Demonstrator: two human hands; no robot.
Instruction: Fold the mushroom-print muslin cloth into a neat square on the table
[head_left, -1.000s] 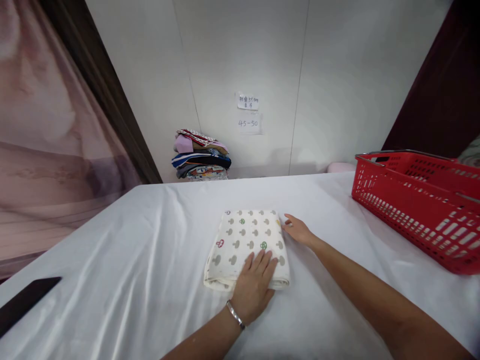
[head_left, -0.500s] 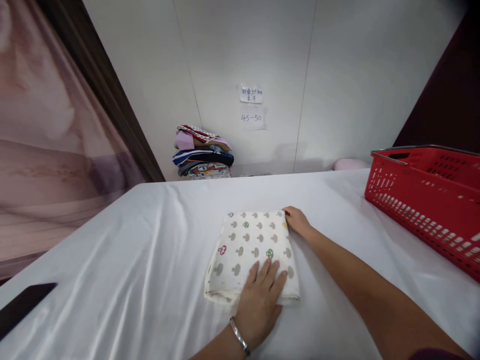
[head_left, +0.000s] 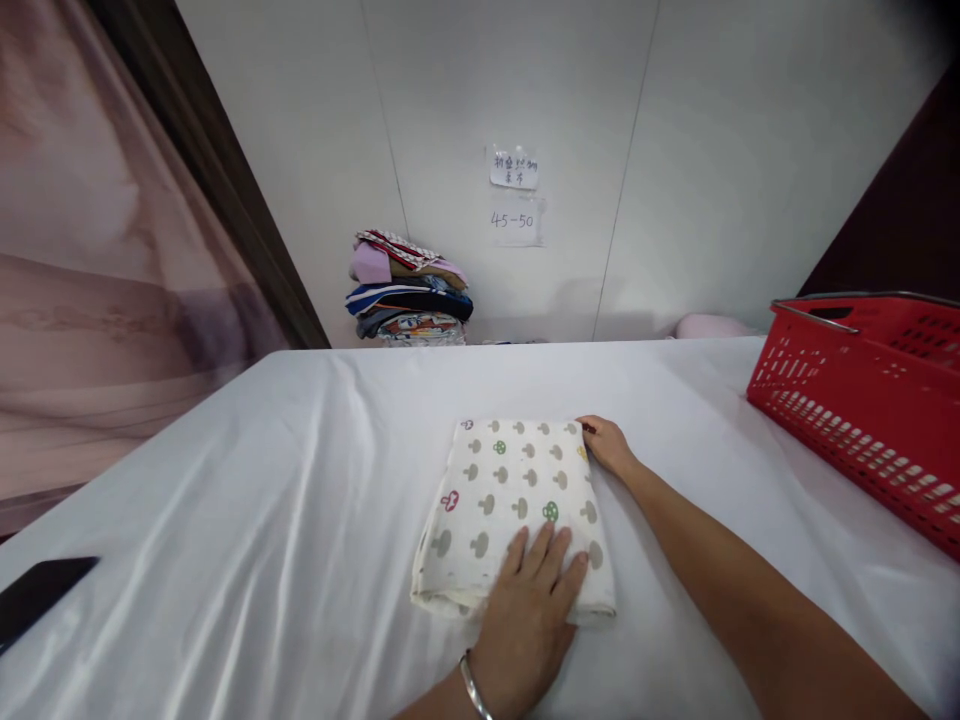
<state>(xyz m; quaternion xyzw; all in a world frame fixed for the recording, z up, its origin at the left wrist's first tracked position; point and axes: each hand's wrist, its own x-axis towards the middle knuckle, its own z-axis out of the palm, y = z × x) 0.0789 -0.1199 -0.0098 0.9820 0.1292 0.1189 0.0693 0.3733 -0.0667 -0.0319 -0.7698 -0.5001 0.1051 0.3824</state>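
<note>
Has a big pale wall [head_left: 285,150] far past both hands, with thin lines going up it. Has a wide desk [head_left: 667,400] under both hands, all covered in shiny white, with long wrinkles left of the left hand [head_left: 529,620]. Shows a pink curtain [head_left: 97,250] far to the left of the hands, and a skinny dark brown one [head_left: 217,170] beside it. Has a red basket [head_left: 862,390] full of little holes, well to the right of the right hand [head_left: 607,447], partly cut off. Shows a messy pile of folded cloths [head_left: 409,290] past the left hand and over to its left, near the far edge of the desk.

Has a folded white cloth [head_left: 510,490] lying on the desk, right at both hands, with gray, green and red mushrooms on it. Rests the left hand flat on its near side, fingers straight and a bit spread, gripping nothing. Pinches its far right corner with the right hand, fingers curled in. Has two paper notes [head_left: 516,195] on the wall past the hands, the lower one saying "45-50". Wears a shiny silver bracelet [head_left: 474,685] just behind the left hand.
</note>
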